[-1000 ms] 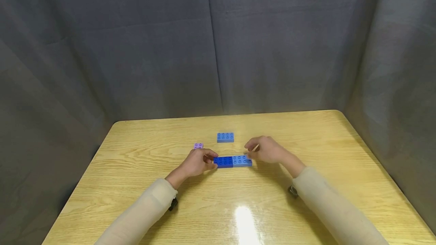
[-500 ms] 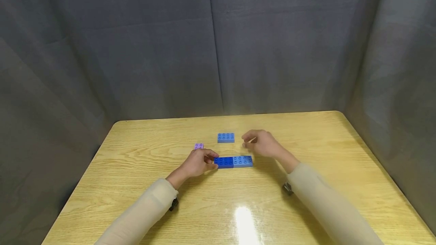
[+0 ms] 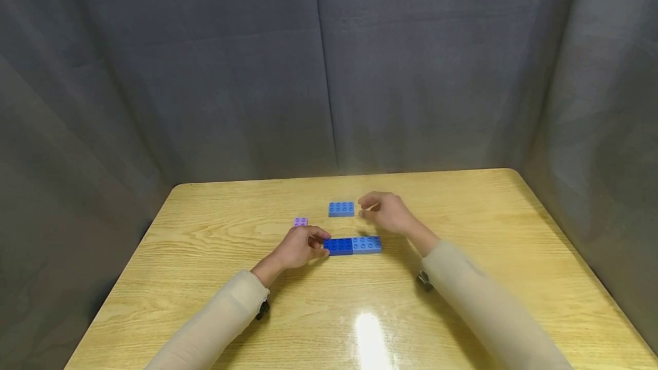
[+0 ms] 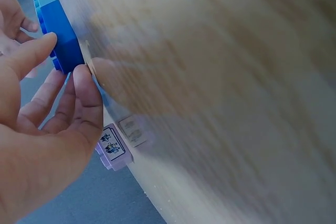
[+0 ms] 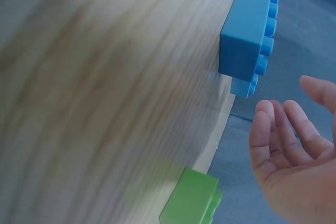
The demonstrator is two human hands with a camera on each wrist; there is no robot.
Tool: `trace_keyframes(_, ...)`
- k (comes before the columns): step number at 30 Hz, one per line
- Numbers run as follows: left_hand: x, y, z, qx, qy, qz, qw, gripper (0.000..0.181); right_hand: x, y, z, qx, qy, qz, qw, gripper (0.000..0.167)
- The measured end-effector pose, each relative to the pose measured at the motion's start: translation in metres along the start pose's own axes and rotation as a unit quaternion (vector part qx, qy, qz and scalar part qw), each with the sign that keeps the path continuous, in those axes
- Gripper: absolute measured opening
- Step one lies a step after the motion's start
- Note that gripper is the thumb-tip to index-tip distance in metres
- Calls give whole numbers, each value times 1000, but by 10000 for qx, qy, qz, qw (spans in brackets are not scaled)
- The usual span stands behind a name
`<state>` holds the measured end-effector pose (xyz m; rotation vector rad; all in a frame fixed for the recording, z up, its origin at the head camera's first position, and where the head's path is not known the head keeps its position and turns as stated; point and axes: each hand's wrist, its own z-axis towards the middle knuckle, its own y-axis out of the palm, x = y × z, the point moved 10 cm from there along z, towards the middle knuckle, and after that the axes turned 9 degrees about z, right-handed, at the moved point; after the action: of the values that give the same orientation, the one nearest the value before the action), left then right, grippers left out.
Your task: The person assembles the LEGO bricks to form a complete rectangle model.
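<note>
My left hand [image 3: 297,246] pinches the left end of a dark blue toy brick [image 3: 337,246] between thumb and fingers, as the left wrist view also shows. End to end with it on the table lies a light blue brick [image 3: 366,245]. Farther back sits a second blue brick [image 3: 341,209]. Just right of that one is my right hand [image 3: 388,211], fingers loosely bent, thumb apart, holding nothing. A purple brick [image 3: 301,222] lies behind my left hand; a picture is printed on its side in the left wrist view.
A green brick [image 5: 189,200] stands on the table in the right wrist view; the head view does not show it. The wooden table [image 3: 216,210] ends at a back edge before a grey curtain [image 3: 247,84]. Glare lies near the front.
My right hand has moved away from the light blue brick in the row, back and left towards the rear blue brick. My left hand stays on the dark blue brick.
</note>
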<state>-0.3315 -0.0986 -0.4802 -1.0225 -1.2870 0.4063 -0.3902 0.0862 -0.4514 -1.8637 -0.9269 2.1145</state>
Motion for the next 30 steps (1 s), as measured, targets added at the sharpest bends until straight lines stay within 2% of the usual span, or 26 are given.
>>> trace_keyframes(9, 1, -1, 0, 2, 61, 59, 10000, 30, 5, 5, 11, 51, 134, 145, 9998, 32)
trace_keyframes(16, 0, -1, 0, 14, 37, 65, 10000, 30, 13, 11, 18, -1, 402, 338, 9986, 35)
trace_keyframes(30, -2, -2, -3, -35, 31, -37, 10000, 31, 16, 20, 33, -165, 497, 392, 9979, 39)
